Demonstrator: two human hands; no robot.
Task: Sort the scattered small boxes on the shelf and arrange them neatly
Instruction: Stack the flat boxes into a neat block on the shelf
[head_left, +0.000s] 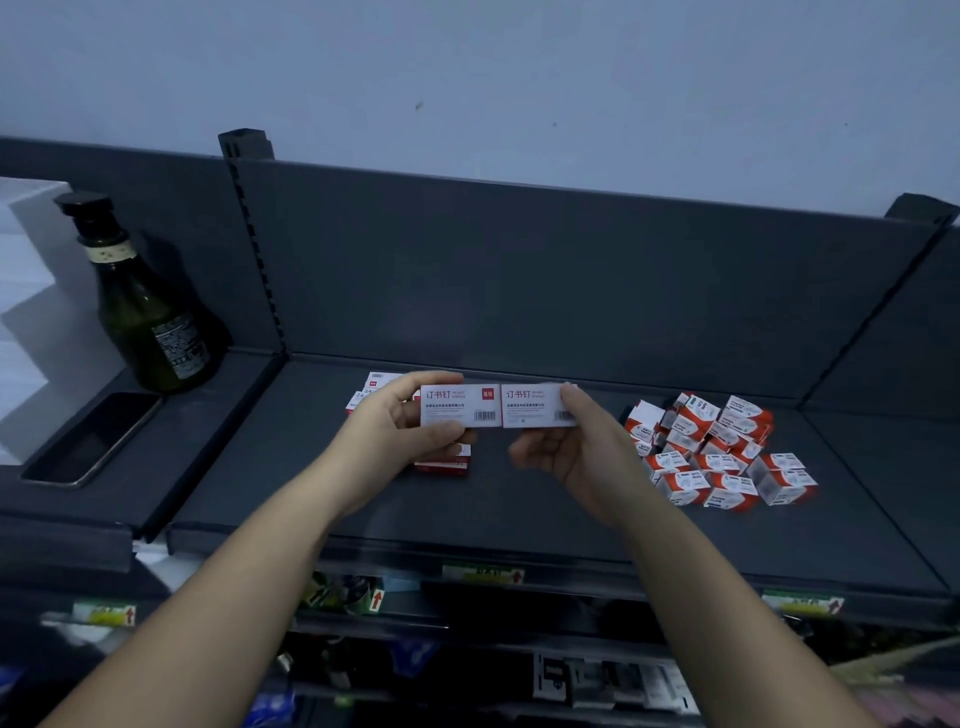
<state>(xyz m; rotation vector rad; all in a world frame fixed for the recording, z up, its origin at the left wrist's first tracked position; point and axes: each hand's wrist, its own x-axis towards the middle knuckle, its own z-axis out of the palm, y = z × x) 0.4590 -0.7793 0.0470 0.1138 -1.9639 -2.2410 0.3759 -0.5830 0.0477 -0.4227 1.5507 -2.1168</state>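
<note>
Here the left hand pinches one white staple box by its left end, thumb on the near face and fingers over the top edge. The right hand pinches a second white staple box by its right end the same way. The two boxes are held end to end, touching, printed faces toward the camera, above the dark shelf.

Below the left hand lies a short stack of red-edged boxes; more white boxes sit behind the left hand, partly hidden. To the right, well apart, a loose heap of red-and-white cartons lies jumbled at mixed angles. A green bottle and a phone rest on the neighbouring shelf section.

Judgement: thin card boxes, light, stiff enough across the short ends but likely to dent if squeezed on the broad faces. Smooth printed card may slip, so grip at the ends or long edges. Sorting looks about half done; the right heap appears untouched.
</note>
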